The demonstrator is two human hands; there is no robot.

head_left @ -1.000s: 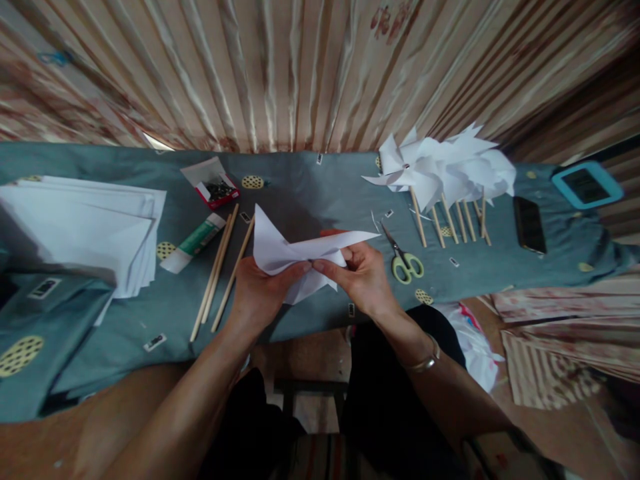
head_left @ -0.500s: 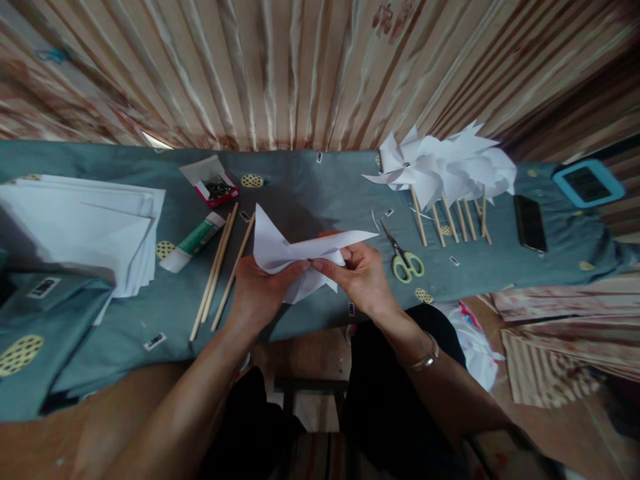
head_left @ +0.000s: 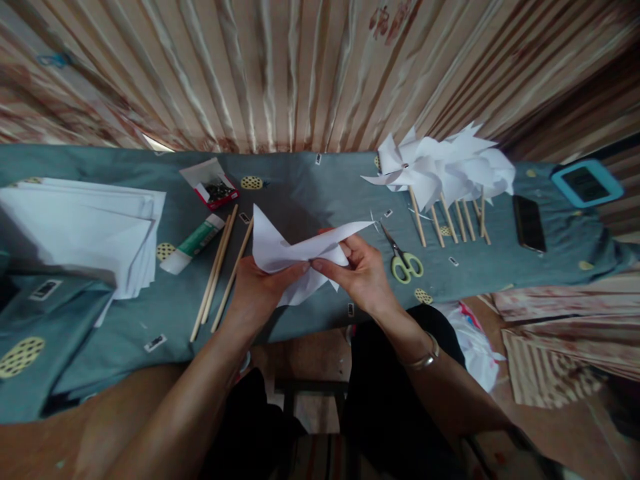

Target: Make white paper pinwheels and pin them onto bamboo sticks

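Between my hands is a white paper pinwheel (head_left: 273, 243), its blades folded in towards the centre. My left hand (head_left: 261, 287) grips it from the left, thumb pressed on the middle. From the right, my right hand (head_left: 361, 273) pinches the same spot, the two thumb tips nearly meeting. Fingers behind the paper are mostly hidden. Left of my left hand lie several wooden sticks (head_left: 215, 273). Scissors with green handles (head_left: 406, 267) rest on the cloth just right of my right hand.
Several finished pinwheels on sticks (head_left: 440, 167) lie at the back right, beside a phone (head_left: 529, 223) and a blue-framed device (head_left: 587, 183). To the left are a paper stack (head_left: 75, 227), a glue stick (head_left: 193, 243) and an open box of small dark pieces (head_left: 217, 190).
The right-hand blade of the pinwheel now tilts up a little more. Both hands keep their pinch at the centre, almost unmoved.
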